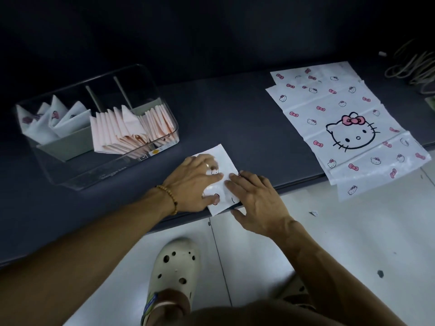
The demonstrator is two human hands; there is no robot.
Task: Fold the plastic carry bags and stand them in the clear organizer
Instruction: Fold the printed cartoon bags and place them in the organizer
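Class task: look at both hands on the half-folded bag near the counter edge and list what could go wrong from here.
1. The folded bag overhangs the counter edge; under the left hand and right hand it may slip to the floor.
2. The flat bags also overhang and could slide off.
3. The organizer looks packed in its middle and right sections, so squeezing another in might topple the standing ones.

Between my hands and the clear organizer (98, 128) to my left lies an open strip of dark tabletop (235, 118), wide enough to pass a hand. The organizer's middle and right compartments are packed with folded bags; its left one holds fewer. Flat bags (348, 123) cover the table to my right.
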